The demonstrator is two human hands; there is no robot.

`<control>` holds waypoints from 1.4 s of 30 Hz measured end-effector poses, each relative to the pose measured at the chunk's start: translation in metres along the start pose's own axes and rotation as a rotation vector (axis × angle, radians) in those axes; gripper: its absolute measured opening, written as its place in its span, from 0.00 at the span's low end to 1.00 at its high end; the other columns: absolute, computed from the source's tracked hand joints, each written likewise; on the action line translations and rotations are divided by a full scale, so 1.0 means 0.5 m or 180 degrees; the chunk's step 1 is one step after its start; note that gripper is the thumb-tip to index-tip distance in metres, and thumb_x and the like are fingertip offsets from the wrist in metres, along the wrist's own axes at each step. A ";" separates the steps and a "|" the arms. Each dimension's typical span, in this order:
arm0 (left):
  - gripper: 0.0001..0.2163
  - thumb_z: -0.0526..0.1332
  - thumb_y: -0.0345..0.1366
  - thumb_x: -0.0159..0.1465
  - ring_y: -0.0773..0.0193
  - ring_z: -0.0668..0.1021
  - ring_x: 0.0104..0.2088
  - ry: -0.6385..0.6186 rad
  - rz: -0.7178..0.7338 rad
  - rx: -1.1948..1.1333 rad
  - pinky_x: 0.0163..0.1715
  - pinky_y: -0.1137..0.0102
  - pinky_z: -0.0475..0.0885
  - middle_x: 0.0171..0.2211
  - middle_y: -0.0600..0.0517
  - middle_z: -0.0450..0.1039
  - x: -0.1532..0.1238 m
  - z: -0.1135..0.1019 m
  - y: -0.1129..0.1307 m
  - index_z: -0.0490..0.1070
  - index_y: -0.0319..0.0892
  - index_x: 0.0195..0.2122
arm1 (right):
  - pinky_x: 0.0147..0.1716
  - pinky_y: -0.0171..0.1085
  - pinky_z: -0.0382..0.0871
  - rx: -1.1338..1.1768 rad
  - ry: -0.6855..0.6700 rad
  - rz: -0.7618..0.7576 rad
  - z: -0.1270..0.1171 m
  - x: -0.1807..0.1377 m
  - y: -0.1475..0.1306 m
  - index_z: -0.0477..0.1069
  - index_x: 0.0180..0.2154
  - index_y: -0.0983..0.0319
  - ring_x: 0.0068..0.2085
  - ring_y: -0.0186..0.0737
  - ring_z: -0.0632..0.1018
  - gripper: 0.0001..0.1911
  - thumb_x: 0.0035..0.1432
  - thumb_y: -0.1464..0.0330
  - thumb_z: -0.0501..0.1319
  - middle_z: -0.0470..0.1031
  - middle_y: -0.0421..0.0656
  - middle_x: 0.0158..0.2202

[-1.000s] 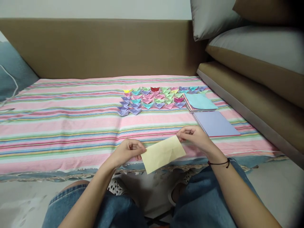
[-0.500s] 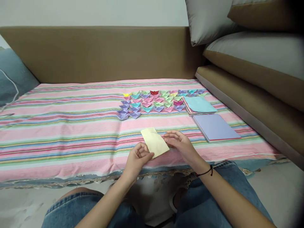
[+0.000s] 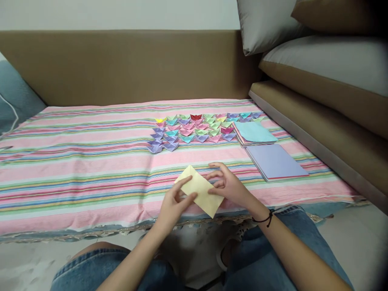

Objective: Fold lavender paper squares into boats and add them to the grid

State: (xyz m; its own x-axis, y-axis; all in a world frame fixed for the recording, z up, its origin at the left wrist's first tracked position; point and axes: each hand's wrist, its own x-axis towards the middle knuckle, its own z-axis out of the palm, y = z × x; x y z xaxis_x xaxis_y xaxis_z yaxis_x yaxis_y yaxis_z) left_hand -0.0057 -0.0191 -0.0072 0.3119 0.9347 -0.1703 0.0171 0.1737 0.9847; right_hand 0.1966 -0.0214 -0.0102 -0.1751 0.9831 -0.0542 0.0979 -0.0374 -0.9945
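Observation:
A pale yellow sheet of paper (image 3: 202, 190), with faint creases, is held tilted near the front edge of the striped cloth. My left hand (image 3: 174, 202) grips its left side, thumb on the face and index finger along the upper left part. On the right edge, my right hand (image 3: 227, 188) pinches the paper with its thumb, the other fingers curled apart behind it. Beyond the hands, several small folded paper boats (image 3: 188, 132) in many colours stand in rows.
To the right lie a stack of paper with a light blue top sheet (image 3: 256, 132) and a stack with a lavender top sheet (image 3: 275, 161). Large cushions (image 3: 321, 105) are piled at the right. A brown backrest (image 3: 127, 68) runs behind the striped cloth (image 3: 75, 173).
The yellow paper has turned, so one corner now points down toward me. My right hand has closed on its right edge, and my left index finger has moved onto its face.

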 end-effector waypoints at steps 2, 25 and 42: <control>0.16 0.67 0.40 0.50 0.68 0.71 0.26 0.0335 0.0299 0.0327 0.24 0.74 0.63 0.28 0.52 0.71 0.014 -0.021 0.002 0.74 0.40 0.39 | 0.27 0.34 0.71 -0.0277 -0.0069 -0.0055 -0.010 0.002 -0.003 0.55 0.52 0.56 0.26 0.31 0.75 0.34 0.44 0.72 0.66 0.72 0.46 0.45; 0.35 0.51 0.52 0.62 0.44 0.47 0.65 -0.0418 0.2339 0.4993 0.60 0.49 0.51 0.65 0.38 0.45 -0.010 0.006 -0.065 0.47 0.34 0.64 | 0.48 0.52 0.66 -0.2982 0.0292 -0.1923 0.016 -0.022 0.040 0.73 0.46 0.55 0.50 0.47 0.71 0.13 0.58 0.69 0.58 0.74 0.44 0.50; 0.25 0.53 0.48 0.63 0.45 0.63 0.58 0.0174 0.2750 0.4741 0.56 0.52 0.57 0.56 0.36 0.65 -0.010 -0.035 -0.029 0.64 0.31 0.53 | 0.48 0.48 0.69 -0.3209 -0.0011 -0.2312 -0.062 -0.040 0.039 0.75 0.40 0.58 0.49 0.46 0.74 0.09 0.59 0.69 0.58 0.78 0.45 0.43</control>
State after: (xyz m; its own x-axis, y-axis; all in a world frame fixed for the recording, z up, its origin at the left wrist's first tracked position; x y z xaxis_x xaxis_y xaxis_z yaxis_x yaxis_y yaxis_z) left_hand -0.0241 -0.0208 -0.0211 0.6747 0.6095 0.4162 0.6819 -0.7306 -0.0355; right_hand 0.2324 -0.0362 -0.0260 -0.5060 0.7179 0.4781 0.6858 0.6710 -0.2818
